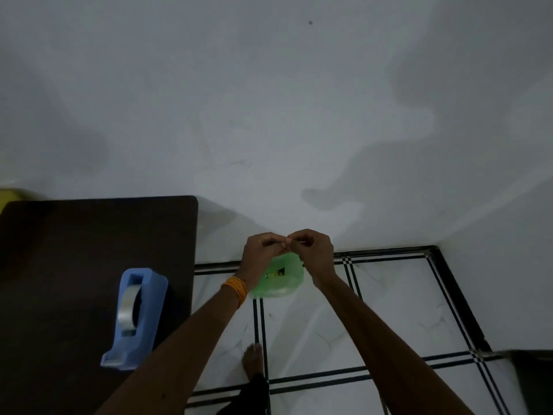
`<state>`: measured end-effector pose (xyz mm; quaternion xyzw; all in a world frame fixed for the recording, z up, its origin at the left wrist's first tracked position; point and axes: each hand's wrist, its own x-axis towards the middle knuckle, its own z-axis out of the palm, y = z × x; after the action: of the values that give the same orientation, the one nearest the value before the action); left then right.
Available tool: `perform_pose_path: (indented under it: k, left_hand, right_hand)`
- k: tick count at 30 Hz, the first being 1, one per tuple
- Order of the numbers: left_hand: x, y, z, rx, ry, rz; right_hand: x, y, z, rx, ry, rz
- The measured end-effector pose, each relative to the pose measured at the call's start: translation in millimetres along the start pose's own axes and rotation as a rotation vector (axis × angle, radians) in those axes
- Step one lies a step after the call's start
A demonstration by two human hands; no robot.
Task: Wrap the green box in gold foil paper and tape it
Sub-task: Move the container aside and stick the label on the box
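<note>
The green box (278, 278) looks translucent with a small dark label, and it hangs in the air over the floor, right of the table. My left hand (260, 250) and my right hand (314, 253) meet fingertip to fingertip just above it. The fingers of both hands are curled and pinch its top edge. What exactly sits between the fingertips is too small to tell. An orange bangle (235, 287) circles my left wrist. A blue tape dispenser (134, 319) with a roll of clear tape stands on the table, left of my left forearm.
The dark brown table (89, 235) fills the lower left and stands against a white wall (269, 115). A yellowish thing (10, 193) peeks out behind its far left corner. Below the hands are white floor tiles with black lines (389, 310), my bare foot (253, 360), and a dark object (532, 381) at the lower right.
</note>
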<state>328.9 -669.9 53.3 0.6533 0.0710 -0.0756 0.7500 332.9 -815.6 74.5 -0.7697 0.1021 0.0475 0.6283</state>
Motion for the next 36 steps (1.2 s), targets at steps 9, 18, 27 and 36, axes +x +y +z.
perform_pose_path:
  k: [9,18,27,36]
  left_hand:
    - [87.0,-92.8,3.2,0.024,0.058,-0.117]
    - [168.9,-257.0,1.9,0.111,0.252,-0.261]
    - [197.0,-419.6,-22.2,0.970,0.087,0.005]
    - [204.1,-461.2,-36.1,1.278,0.030,-0.002]
  right_hand:
    - [90.3,92.3,12.8,0.336,0.033,0.442]
    - [180.7,256.3,38.6,0.089,-0.055,0.418]
    - [238.0,436.4,79.8,-0.488,-0.093,0.048]
    - [245.4,489.5,78.4,-0.803,-0.234,-0.027]
